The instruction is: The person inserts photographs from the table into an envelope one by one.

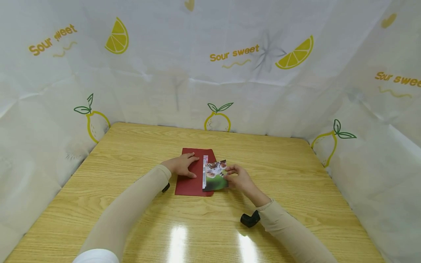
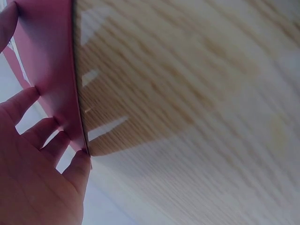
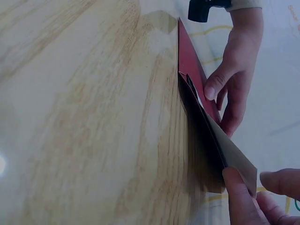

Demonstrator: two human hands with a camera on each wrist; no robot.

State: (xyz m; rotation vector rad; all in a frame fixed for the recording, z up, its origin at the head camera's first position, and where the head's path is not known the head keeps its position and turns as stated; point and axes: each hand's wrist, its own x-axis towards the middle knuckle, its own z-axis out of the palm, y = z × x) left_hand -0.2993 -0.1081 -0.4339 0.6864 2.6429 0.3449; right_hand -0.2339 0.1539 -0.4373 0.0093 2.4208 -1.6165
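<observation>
A dark red paper envelope (image 1: 189,188) lies on the wooden table, its right side toward a stack of glossy picture cards. The top card (image 1: 217,182) shows a tiger on a green background and lies over the envelope's right part, tilted up in the right wrist view. My left hand (image 1: 179,166) rests on the envelope's left part with fingers spread; its fingertips (image 2: 30,92) touch the red paper in the left wrist view. At the card's right edge, my right hand (image 1: 241,180) pinches it. How many cards lie beneath is hidden.
The wooden table (image 1: 263,153) has light glare near its front. Behind and beside it hangs a white cloth (image 1: 158,91) printed with lemons. A black camera mount (image 1: 250,219) sits at the right wrist, and another (image 1: 166,187) at the left.
</observation>
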